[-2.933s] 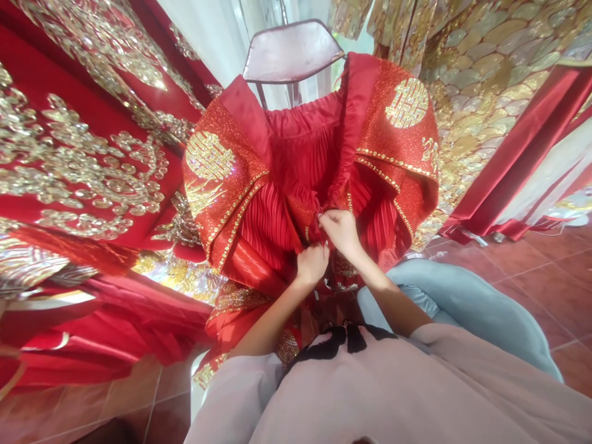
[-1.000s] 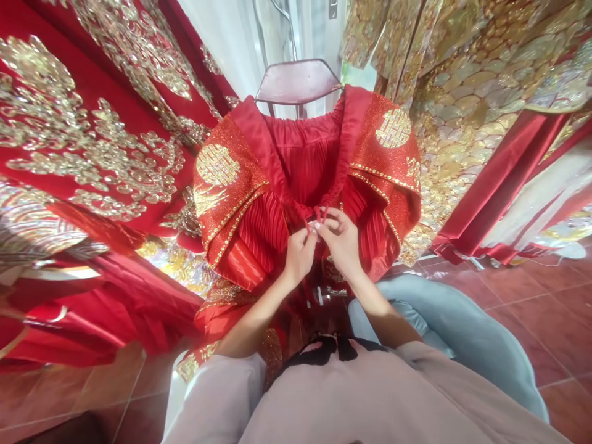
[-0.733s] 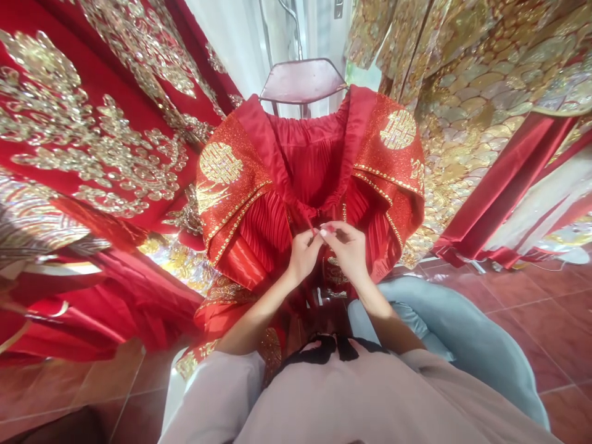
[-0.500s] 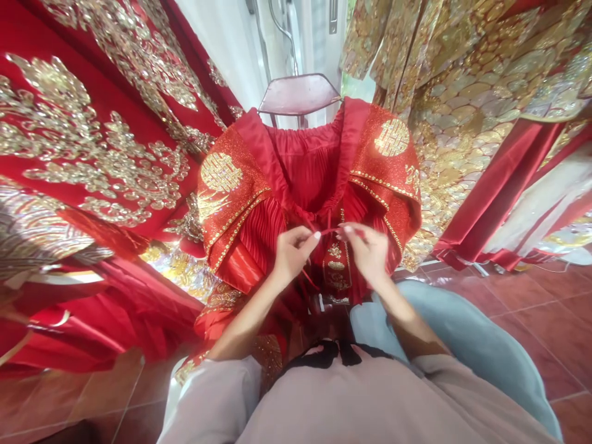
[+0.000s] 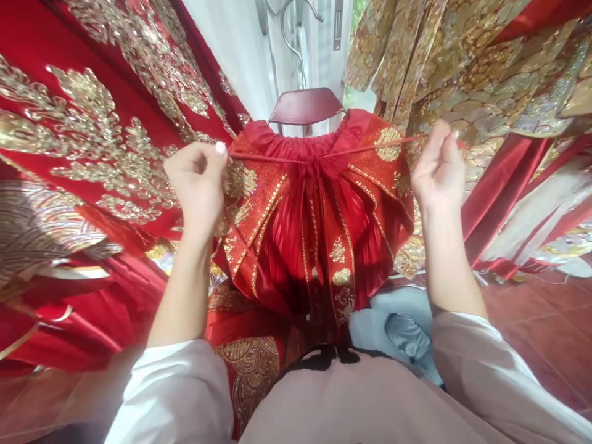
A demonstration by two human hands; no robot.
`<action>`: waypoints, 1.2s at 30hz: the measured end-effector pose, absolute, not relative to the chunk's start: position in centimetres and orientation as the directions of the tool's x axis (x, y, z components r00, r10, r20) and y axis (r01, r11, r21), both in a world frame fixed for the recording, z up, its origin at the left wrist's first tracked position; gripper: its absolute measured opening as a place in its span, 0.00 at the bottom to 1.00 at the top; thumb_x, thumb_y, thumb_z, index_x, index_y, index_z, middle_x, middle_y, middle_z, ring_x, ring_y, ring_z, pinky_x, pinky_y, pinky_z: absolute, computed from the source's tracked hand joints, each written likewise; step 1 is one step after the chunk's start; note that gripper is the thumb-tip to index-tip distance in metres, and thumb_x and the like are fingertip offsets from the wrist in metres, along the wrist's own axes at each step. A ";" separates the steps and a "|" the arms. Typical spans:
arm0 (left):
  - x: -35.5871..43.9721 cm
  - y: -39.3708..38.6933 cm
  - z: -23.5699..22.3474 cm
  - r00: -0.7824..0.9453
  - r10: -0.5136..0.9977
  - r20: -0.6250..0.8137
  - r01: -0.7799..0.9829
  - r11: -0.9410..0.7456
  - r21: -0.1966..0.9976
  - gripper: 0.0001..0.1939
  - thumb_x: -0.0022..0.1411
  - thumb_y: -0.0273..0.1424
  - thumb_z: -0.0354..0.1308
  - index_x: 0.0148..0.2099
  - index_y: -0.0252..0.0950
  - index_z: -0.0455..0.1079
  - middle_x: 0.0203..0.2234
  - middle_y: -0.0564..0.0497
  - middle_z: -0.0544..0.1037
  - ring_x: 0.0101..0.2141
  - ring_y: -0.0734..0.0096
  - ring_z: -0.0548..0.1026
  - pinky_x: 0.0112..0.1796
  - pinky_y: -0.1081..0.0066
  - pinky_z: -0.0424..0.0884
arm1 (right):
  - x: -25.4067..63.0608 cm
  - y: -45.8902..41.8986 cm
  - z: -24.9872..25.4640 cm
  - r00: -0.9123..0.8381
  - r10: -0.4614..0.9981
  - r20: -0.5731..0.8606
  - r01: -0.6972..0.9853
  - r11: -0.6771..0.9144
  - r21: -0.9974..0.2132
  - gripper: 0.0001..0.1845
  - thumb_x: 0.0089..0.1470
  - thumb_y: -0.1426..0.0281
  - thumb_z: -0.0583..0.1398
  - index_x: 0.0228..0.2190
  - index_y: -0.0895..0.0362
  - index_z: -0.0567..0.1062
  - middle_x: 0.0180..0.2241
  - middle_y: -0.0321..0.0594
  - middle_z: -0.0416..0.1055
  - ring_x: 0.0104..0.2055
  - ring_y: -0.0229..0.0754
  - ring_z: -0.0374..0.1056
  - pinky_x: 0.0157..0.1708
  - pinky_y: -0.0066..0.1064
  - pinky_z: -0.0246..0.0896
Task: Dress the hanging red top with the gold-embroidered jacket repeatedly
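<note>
A red garment [image 5: 282, 240] with gold embroidery and gathered cloth hangs in front of me on a dark red hanger [image 5: 306, 106]. A thin red drawstring [image 5: 271, 160] comes out of its neckline and is stretched taut to both sides. My left hand [image 5: 198, 176] is closed on one end, thumb against the fingers. Out to the right, my right hand [image 5: 440, 163] pinches the other end. The neckline is bunched together at the middle, where the two strands meet. A loose length of cord hangs below my left hand.
Red cloth with silver-gold beading [image 5: 92, 117] hangs at the left. Gold scale-patterned garments [image 5: 444, 80] hang at the right, beside red and white cloth. A pale blue seat [image 5: 393, 314] stands below, on reddish floor tiles [image 5: 531, 314].
My hands have moved from close together at the neckline's front to far apart, pulling the drawstring tight. The open neckline has drawn in and gathered.
</note>
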State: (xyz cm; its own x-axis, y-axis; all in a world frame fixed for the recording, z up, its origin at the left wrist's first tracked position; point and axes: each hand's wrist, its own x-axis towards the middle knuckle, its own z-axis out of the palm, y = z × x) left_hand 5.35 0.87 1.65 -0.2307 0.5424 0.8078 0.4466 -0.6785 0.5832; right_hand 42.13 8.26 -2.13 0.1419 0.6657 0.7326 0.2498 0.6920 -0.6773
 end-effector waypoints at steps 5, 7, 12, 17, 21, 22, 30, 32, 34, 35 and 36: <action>9.1 -1.0 3.4 0.033 0.812 0.583 0.180 -0.579 0.796 0.20 0.66 0.42 0.48 0.25 0.37 0.58 0.19 0.55 0.68 0.18 0.81 0.66 0.18 0.78 0.57 | 36.8 5.7 0.8 0.017 0.543 0.839 0.444 0.748 -0.493 0.21 0.61 0.61 0.50 0.52 0.56 0.67 0.49 0.47 0.68 0.60 0.49 0.59 0.56 0.50 0.55; 9.8 -1.3 3.9 0.114 0.825 0.554 0.259 -0.563 0.785 0.21 0.68 0.35 0.45 0.22 0.36 0.55 0.16 0.56 0.65 0.15 0.84 0.62 0.18 0.79 0.55 | 35.7 5.4 1.4 -0.058 0.482 0.874 0.553 0.744 -0.374 0.22 0.59 0.65 0.52 0.55 0.56 0.64 0.53 0.47 0.66 0.63 0.50 0.53 0.61 0.53 0.44; 10.0 -0.7 4.2 -0.022 0.710 0.704 0.688 -0.500 0.526 0.17 0.53 0.14 0.58 0.19 0.33 0.56 0.14 0.61 0.59 0.18 0.87 0.55 0.24 0.79 0.54 | 36.1 6.6 -0.2 -0.181 0.556 0.811 0.651 0.686 -0.325 0.14 0.57 0.69 0.55 0.45 0.58 0.70 0.39 0.46 0.72 0.54 0.49 0.64 0.61 0.52 0.42; 9.9 -0.9 4.5 0.138 0.720 0.680 0.691 -0.562 0.455 0.13 0.51 0.18 0.60 0.24 0.32 0.59 0.18 0.60 0.62 0.20 0.85 0.56 0.31 0.77 0.59 | 37.4 7.1 -1.1 -0.180 0.627 0.758 0.610 0.676 -0.413 0.10 0.54 0.68 0.59 0.40 0.55 0.71 0.26 0.37 0.70 0.36 0.41 0.69 0.48 0.39 0.61; 10.2 -1.1 4.7 0.163 0.732 0.661 0.821 -0.473 0.321 0.13 0.52 0.21 0.59 0.22 0.34 0.58 0.16 0.60 0.60 0.20 0.83 0.56 0.34 0.73 0.61 | 37.1 6.3 0.7 -0.321 0.758 0.567 0.639 0.616 -0.461 0.09 0.48 0.71 0.63 0.34 0.58 0.72 0.19 0.32 0.66 0.25 0.36 0.65 0.36 0.33 0.62; 10.4 -1.2 4.7 0.121 0.728 0.674 0.846 -0.432 0.314 0.12 0.52 0.22 0.59 0.24 0.35 0.58 0.17 0.59 0.62 0.21 0.81 0.58 0.34 0.72 0.62 | 36.9 6.1 1.3 -0.385 0.783 0.488 0.643 0.607 -0.467 0.07 0.47 0.71 0.64 0.31 0.59 0.73 0.19 0.33 0.66 0.24 0.35 0.64 0.34 0.32 0.62; 11.1 -2.3 4.5 0.026 0.665 0.747 0.866 -0.388 0.315 0.04 0.61 0.28 0.51 0.40 0.40 0.65 0.31 0.52 0.74 0.32 0.68 0.71 0.40 0.66 0.66 | 35.7 6.7 2.6 -0.683 0.714 0.153 0.513 0.618 -0.596 0.06 0.48 0.71 0.62 0.28 0.60 0.79 0.14 0.30 0.63 0.16 0.28 0.57 0.20 0.24 0.53; 10.5 -2.7 5.0 0.076 0.630 0.773 0.826 -0.474 0.305 0.09 0.60 0.25 0.49 0.42 0.40 0.67 0.34 0.52 0.75 0.34 0.68 0.72 0.40 0.67 0.67 | 35.9 6.9 2.4 -0.703 0.697 0.145 0.481 0.615 -0.625 0.07 0.48 0.70 0.62 0.29 0.60 0.80 0.14 0.29 0.63 0.16 0.27 0.56 0.18 0.23 0.51; 9.7 -3.4 5.6 0.151 0.693 0.704 0.810 -0.495 0.314 0.11 0.57 0.23 0.48 0.38 0.39 0.70 0.33 0.51 0.75 0.34 0.68 0.73 0.40 0.68 0.67 | 36.2 7.0 2.3 -0.712 0.691 0.121 0.463 0.592 -0.659 0.08 0.47 0.70 0.62 0.31 0.59 0.80 0.14 0.29 0.63 0.16 0.27 0.56 0.17 0.22 0.50; 9.4 -3.7 5.9 0.186 0.752 0.632 0.831 -0.464 0.307 0.11 0.56 0.22 0.48 0.36 0.38 0.71 0.31 0.51 0.75 0.32 0.69 0.72 0.39 0.68 0.67 | 36.3 7.0 2.2 -0.716 0.690 0.107 0.456 0.578 -0.676 0.09 0.47 0.71 0.63 0.32 0.59 0.80 0.14 0.29 0.64 0.16 0.27 0.57 0.17 0.22 0.50; 9.1 -4.0 6.1 0.195 0.809 0.555 0.872 -0.402 0.278 0.11 0.55 0.23 0.49 0.33 0.36 0.72 0.29 0.50 0.75 0.31 0.69 0.71 0.40 0.67 0.67 | 36.5 7.1 2.2 -0.719 0.688 0.097 0.448 0.566 -0.692 0.09 0.47 0.71 0.63 0.33 0.58 0.81 0.14 0.29 0.64 0.16 0.27 0.57 0.16 0.21 0.49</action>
State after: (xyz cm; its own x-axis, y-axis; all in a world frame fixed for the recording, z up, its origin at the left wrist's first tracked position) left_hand 9.14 -4.02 6.09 0.1953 0.8085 0.5551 0.8725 -0.4018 0.2782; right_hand 36.48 7.05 2.17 -0.7191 0.6881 0.0969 0.4484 0.5659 -0.6919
